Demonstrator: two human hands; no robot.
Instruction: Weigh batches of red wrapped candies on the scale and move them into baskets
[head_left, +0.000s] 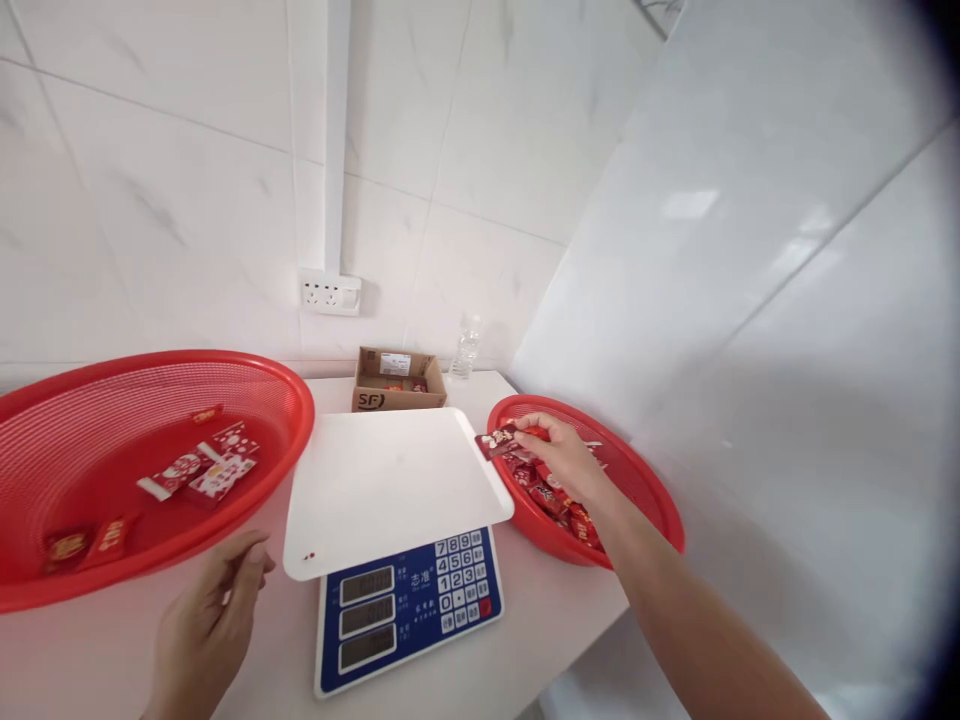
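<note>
Left hand (210,615) at the table's (274,660) near side, fingers curled, thumb against them; whether this grip encloses anything cannot be told. Beside it, a weighing scale (409,620) with a bare white pan (397,485). Left, a red basket (301,420) with a few packets (223,475). Right hand (566,458), grip pinched on a dark-red packet (493,442), above the rim of a fuller red basket (666,505). Beyond: a small carton (397,399), then a clear bottle (466,350).

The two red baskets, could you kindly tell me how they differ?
The left basket holds a few scattered packets; the right basket, a denser pile. The left basket runs past the picture's edge; the right basket lies partly behind the right hand. Both are red and rounded.
</note>
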